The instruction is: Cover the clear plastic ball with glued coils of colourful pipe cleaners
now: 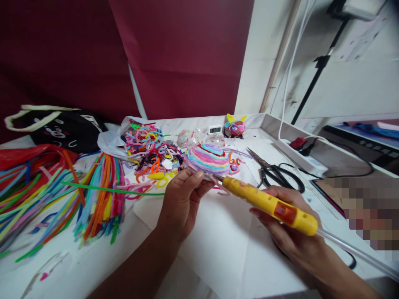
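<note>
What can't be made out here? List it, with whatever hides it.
All in the head view:
Striped craft: part of its lower edge, hidden by the left hand.
Right hand: its palm, partly hidden by the glue gun.
Glue stick: far end, cut off by the right edge.
Clock: digits, too small to read surely.

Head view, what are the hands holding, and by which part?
The left hand holds a striped dome by its near edge; the right hand, a yellow glue gun by its body.
</note>
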Motion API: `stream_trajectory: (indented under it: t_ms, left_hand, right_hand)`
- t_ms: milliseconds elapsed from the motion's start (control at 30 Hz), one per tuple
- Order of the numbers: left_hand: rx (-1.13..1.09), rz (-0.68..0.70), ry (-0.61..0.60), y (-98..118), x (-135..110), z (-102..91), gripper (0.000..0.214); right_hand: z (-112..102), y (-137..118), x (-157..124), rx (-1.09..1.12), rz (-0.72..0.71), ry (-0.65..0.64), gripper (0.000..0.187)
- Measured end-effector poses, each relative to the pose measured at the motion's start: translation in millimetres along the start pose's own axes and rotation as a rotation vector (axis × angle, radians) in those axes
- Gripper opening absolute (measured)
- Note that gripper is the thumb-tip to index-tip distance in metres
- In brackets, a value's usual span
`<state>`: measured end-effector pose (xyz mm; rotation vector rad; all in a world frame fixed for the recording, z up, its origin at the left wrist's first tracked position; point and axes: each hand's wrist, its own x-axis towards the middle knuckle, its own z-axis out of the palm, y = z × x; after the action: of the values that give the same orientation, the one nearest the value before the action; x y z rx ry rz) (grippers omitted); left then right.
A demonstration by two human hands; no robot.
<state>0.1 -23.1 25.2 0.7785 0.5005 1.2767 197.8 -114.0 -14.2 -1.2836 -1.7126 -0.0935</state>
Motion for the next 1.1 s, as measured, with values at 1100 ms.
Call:
stream_trajectory:
  t_ms: [1100]
  left_hand:
    - [-0.085,-0.032,0.061,2.6,0.0,0.2,0.003]
  right_hand:
    - [0.7,1.4,-0.8,0.019,-0.034,0.007,0.029]
